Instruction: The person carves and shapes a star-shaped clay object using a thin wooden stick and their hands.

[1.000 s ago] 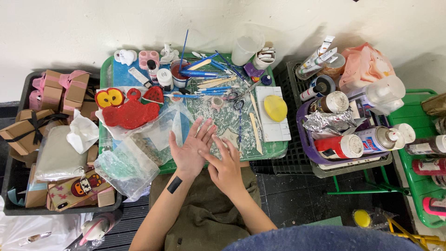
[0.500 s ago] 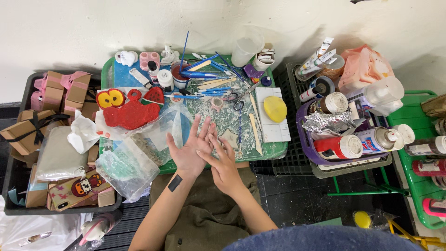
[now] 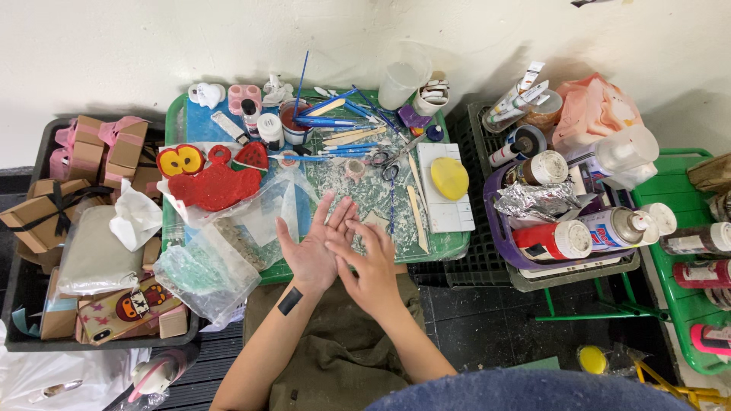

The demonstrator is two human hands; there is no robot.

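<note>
White wall behind, green table (image 3: 449,247) crowded with craft clutter. At far left, a black crate (image 3: 23,304) of boxes; then plastic bags (image 3: 205,274) and a red crab figure (image 3: 217,186). Left hand (image 3: 312,247) palm up, fingers spread, holding nothing. Right hand (image 3: 377,270) laid across it, fingers loose, tips rubbing the left palm, nothing gripped. Just beyond, scissors (image 3: 388,164) and blue tools (image 3: 335,122); further right, a yellow sponge (image 3: 449,179) and spray cans (image 3: 601,232). Risk, likely: residue smeared on the bags, or a paint pot (image 3: 293,125) knocked by a careless reach.

left palm (image 3: 312,255) partly covered, green rack (image 3: 685,251) cropped
</note>
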